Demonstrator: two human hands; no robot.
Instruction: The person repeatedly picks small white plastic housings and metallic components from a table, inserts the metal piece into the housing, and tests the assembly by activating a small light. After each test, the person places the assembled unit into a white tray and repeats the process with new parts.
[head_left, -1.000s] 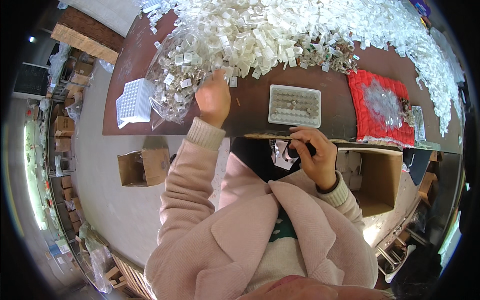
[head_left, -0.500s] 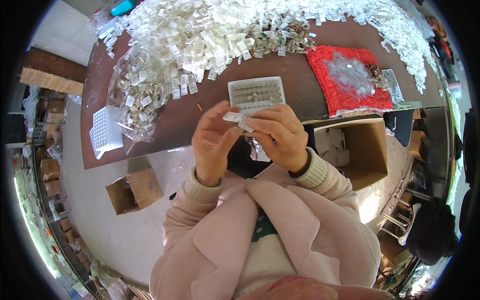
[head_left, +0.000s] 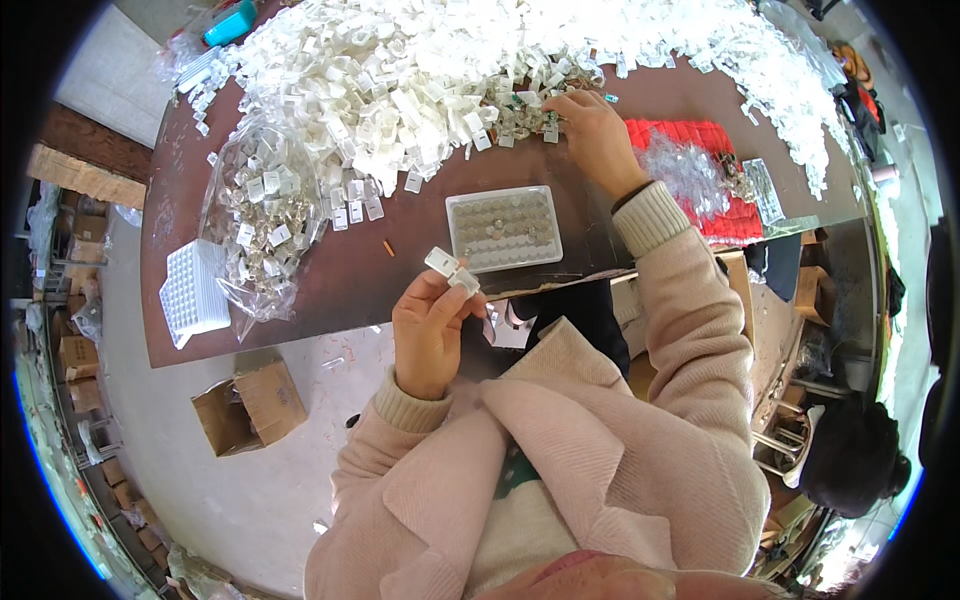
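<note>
My left hand (head_left: pixel 425 340) is raised before the table's near edge, its thumb and fingers closed on a small white plastic box (head_left: pixel 452 271) that appears flipped open. My right hand (head_left: pixel 600 143) is stretched out over the table, fingertips at the right end of a heap of small clear and brownish pieces (head_left: pixel 522 118). Whatever those fingertips pinch is too small to make out. Between my hands lies a white tray (head_left: pixel 508 267) with rows of round pockets, a few holding small bits.
A huge heap of small white boxes (head_left: pixel 370 90) covers the table's far side. At left are a clear bag (head_left: pixel 265 220) of pieces and stacked white trays (head_left: pixel 195 290). Right of my hand lies red quilted cloth (head_left: pixel 725 222) with clear plastic on it. A cardboard box (head_left: pixel 272 402) stands on the floor.
My right hand has left the small white box and reached far out to the brownish heap. The left hand keeps the box, now slightly lower and seen more plainly.
</note>
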